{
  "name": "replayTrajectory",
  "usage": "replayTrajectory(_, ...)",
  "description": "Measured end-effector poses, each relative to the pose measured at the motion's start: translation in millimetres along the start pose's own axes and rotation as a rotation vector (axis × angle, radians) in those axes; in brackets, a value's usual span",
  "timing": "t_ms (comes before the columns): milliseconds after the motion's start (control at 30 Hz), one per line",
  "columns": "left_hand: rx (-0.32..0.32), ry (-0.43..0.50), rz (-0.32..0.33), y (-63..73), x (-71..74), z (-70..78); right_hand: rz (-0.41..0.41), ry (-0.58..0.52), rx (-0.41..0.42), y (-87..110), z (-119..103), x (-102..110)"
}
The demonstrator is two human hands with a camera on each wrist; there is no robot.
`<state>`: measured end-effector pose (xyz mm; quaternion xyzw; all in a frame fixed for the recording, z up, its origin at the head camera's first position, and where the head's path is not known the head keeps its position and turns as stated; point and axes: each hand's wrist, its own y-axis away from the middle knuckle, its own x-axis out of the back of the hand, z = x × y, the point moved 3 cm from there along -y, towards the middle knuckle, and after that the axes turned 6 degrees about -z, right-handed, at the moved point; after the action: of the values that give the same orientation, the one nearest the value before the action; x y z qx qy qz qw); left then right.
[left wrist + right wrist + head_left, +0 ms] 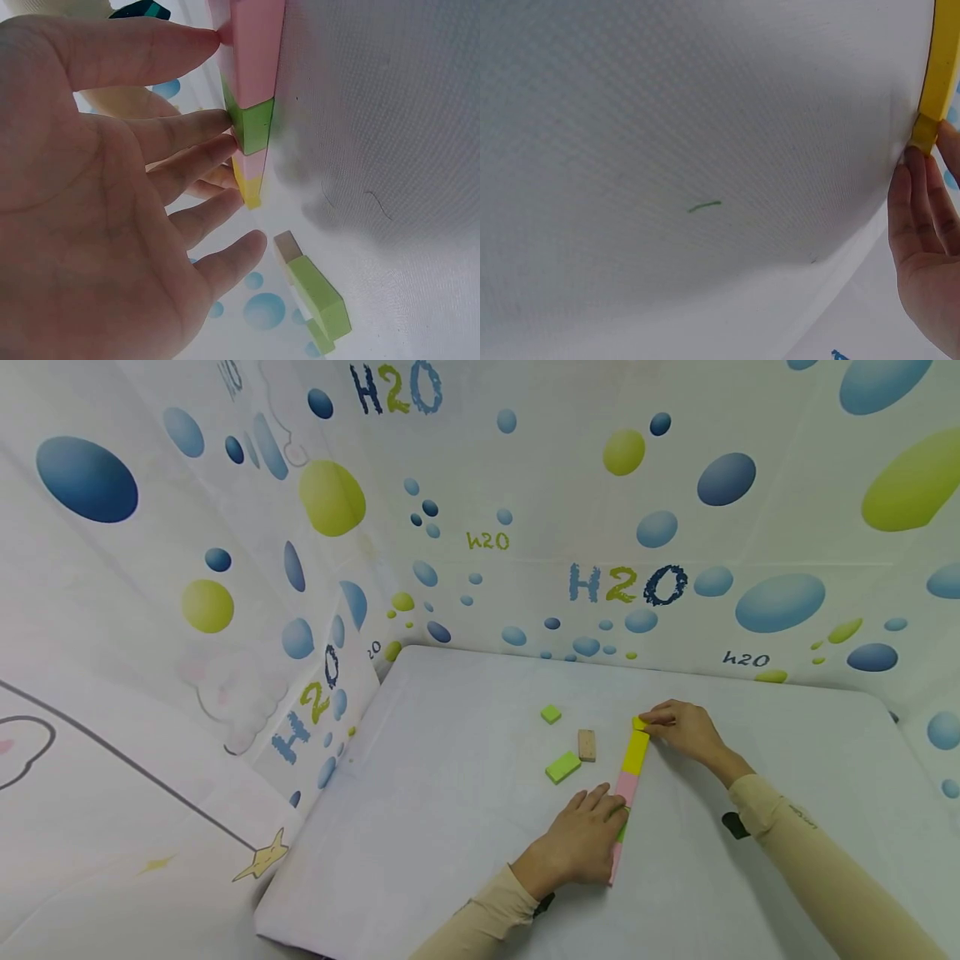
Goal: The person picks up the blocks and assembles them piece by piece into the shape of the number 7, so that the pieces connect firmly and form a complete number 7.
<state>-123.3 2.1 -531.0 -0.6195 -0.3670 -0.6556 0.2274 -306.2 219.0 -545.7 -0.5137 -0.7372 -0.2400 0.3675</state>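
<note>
A straight row of blocks runs away across the table in the head view. From near to far it has a pink block (256,52), a green block (255,126), another pink block (626,787), a long yellow block (636,752) and a small yellow block (638,723). My left hand (581,837) lies along the row's left side, fingers extended, with fingertips touching the blocks. At the far end, my right hand (686,729) pinches the small yellow block between thumb and fingers. That block meets the long yellow one in the right wrist view.
Left of the row lie a small green block (551,714), a bare wooden block (587,746) and a longer green block (562,767). The white-covered table (420,810) meets patterned wall sheets (525,585) at its back and left.
</note>
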Motion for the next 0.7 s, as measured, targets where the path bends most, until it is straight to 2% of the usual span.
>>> replayTrajectory(467,-0.028,0.033,-0.001,-3.3,-0.8,-2.5,0.0,-0.002,-0.014,-0.2,2.8,0.7)
replayTrajectory(700,-0.014,0.041,0.033,-5.4,-0.6,-4.8,-0.007,-0.008,-0.016,-0.3,2.4,1.3)
